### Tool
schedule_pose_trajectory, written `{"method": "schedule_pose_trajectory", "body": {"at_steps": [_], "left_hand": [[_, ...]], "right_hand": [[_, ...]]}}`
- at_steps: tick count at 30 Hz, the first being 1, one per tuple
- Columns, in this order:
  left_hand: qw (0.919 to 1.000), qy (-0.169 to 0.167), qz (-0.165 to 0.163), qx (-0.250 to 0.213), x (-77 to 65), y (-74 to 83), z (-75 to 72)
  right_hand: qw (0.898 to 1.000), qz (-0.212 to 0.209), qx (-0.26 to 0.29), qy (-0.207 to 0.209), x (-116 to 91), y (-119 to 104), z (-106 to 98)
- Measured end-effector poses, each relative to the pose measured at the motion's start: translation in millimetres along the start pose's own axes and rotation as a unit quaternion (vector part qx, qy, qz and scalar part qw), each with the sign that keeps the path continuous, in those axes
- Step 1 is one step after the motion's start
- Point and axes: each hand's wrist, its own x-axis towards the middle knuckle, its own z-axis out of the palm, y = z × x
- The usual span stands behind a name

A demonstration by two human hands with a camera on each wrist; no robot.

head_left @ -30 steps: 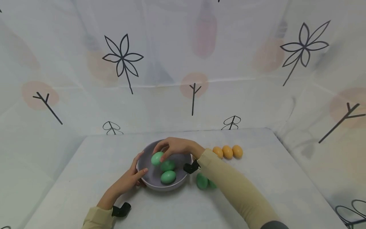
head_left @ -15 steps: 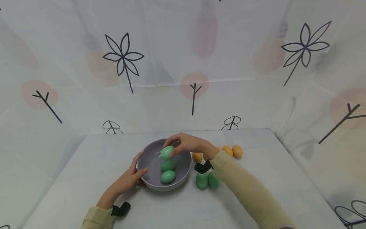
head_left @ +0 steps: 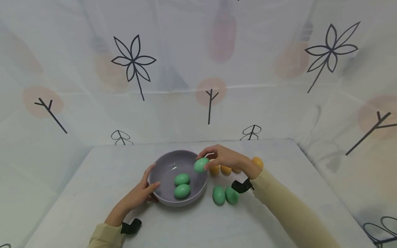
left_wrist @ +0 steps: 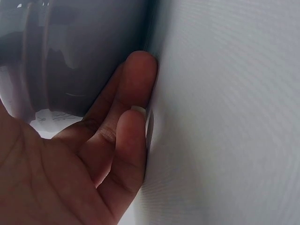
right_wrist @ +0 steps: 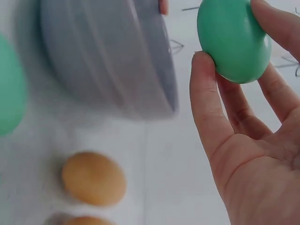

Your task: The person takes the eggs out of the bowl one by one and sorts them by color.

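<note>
My right hand (head_left: 227, 157) pinches a green egg (head_left: 201, 165) above the right rim of a grey-purple bowl (head_left: 164, 174). In the right wrist view this green egg (right_wrist: 233, 40) sits between thumb and fingertips, beside the bowl's outer wall (right_wrist: 108, 56). My left hand (head_left: 139, 196) holds the bowl's left side, thumb over the rim. Its other fingers (left_wrist: 136, 79) curl low against the outer wall, at the tabletop. Inside the bowl, one green egg (head_left: 182, 179) lies just behind another green egg (head_left: 182, 191).
Two green eggs (head_left: 219, 195) lie side by side on the white table (head_left: 192, 227), right of the bowl. Behind them is a row of several orange eggs (head_left: 225, 170), partly covered by the right hand and wrist. A patterned cloth (head_left: 173, 117) hangs behind the table.
My right hand has lifted the green egg from over the bowl's middle and carried it right, to the right rim. The left hand and bowl have stayed put.
</note>
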Motion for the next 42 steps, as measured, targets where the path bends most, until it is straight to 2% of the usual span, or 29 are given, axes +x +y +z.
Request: {"method": "schedule_pose_trajectory", "body": {"at_steps": [9,15,22,26,33,36,42], "left_hand": [[1.0,0.0,0.001,-0.001,0.0,-0.8,-0.5],[1.0,0.001,0.0,0.0,0.4,-2.0,0.8],[1.0,0.003,-0.002,0.001,-0.6,0.7,1.3],[0.9999,0.006,-0.01,0.003,-0.9,3.2,2.1],[0.9998,0.01,-0.016,0.01,0.6,-0.7,2.3],[0.9998,0.009,-0.019,0.006,1.4,-2.1,2.6],[0.9998,0.007,-0.021,-0.001,0.6,-0.8,1.9]], "right_hand": [[0.999,0.012,-0.005,0.04,-42,18,-16],[0.997,0.039,0.0,0.06,-69,27,-23],[0.996,0.03,-0.024,0.08,-93,33,-29],[0.995,0.04,-0.019,0.087,-106,36,-32],[0.99,0.059,-0.043,0.122,-127,46,-29],[0.99,0.061,-0.039,0.125,-137,54,-26],[0.99,0.067,0.017,0.12,-149,68,-21]]}}
